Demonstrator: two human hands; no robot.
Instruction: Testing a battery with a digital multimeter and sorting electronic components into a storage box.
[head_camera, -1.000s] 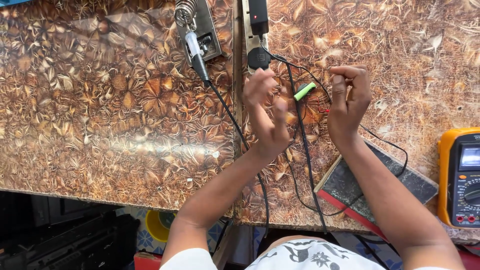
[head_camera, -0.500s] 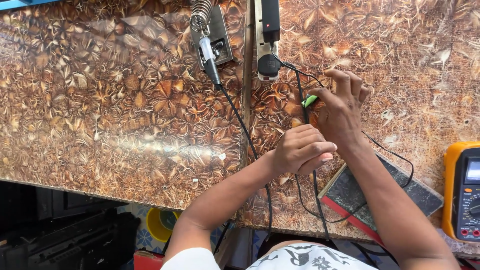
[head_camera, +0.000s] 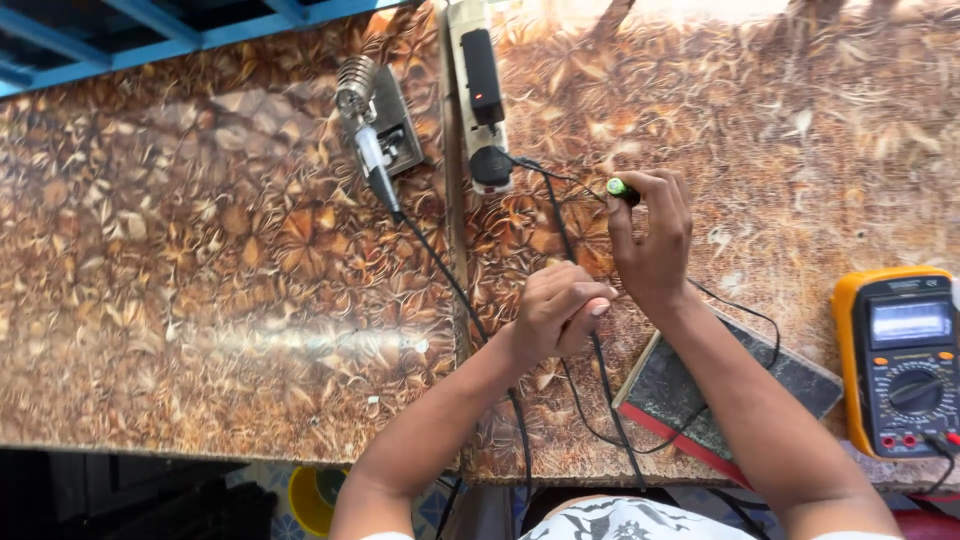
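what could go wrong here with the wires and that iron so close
The black cords loop right under both hands, so the left hand could snag one and tug the soldering iron off its stand. The right hand pinches a small green part; it may slip.

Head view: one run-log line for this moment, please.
right hand: grips small green tool | left hand: closed on black cable | multimeter: right edge

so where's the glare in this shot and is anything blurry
Head view: a pale streak of glare crosses the glossy brown table at left, and the top right edge is washed out by bright light. The left hand, right hand and yellow multimeter look sharp; the soldering iron is slightly soft.
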